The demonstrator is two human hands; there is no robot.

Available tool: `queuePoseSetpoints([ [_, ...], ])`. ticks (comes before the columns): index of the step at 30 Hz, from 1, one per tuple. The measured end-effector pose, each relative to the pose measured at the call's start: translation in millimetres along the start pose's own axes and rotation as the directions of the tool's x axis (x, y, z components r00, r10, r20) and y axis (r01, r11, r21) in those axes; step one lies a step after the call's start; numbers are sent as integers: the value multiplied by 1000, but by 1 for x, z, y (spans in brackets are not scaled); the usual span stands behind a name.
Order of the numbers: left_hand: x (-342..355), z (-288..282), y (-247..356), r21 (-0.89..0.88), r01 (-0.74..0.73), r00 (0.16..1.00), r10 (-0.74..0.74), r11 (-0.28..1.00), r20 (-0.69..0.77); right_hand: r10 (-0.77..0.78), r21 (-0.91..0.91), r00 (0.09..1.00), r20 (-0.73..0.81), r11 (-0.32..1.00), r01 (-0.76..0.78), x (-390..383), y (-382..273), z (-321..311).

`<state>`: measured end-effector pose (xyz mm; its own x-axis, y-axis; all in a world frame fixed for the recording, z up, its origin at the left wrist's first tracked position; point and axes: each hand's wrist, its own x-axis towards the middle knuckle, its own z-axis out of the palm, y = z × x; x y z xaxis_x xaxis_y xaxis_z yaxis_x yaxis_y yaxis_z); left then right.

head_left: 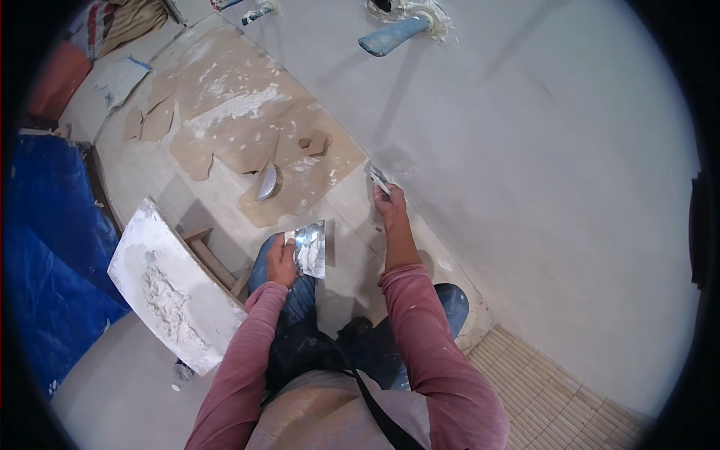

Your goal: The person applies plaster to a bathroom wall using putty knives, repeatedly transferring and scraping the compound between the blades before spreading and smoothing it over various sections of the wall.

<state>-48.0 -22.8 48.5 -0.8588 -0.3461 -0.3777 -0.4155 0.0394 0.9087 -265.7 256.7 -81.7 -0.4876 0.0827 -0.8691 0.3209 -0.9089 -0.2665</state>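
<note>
My left hand grips a wide metal putty knife, its blade smeared with white filler, held above my knee. My right hand reaches forward and holds a small narrow scraper with its blade against the lower part of the pale grey wall. A white board carrying a heap of grey-white filler leans on a wooden stool at my left.
Torn brown cardboard spattered with filler covers the floor ahead, with a metal trowel blade on it. Blue-wrapped pipe stubs stick out of the wall. A blue tarp lies at left. Small beige tiles at lower right.
</note>
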Motion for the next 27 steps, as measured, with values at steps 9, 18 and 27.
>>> queuePoseSetpoints([
  [9,-4,5,10,-64,14,1000,-14,998,-14,-10,109,991,133,994,-5,-5,2,-3],
  [18,-9,2,-5,-82,260,965,-257,962,44,65,266,965,252,954,-134,-118,-27,62],
  [27,-11,12,1,-21,36,999,-37,999,-40,267,304,714,648,769,-563,-318,-111,123],
])
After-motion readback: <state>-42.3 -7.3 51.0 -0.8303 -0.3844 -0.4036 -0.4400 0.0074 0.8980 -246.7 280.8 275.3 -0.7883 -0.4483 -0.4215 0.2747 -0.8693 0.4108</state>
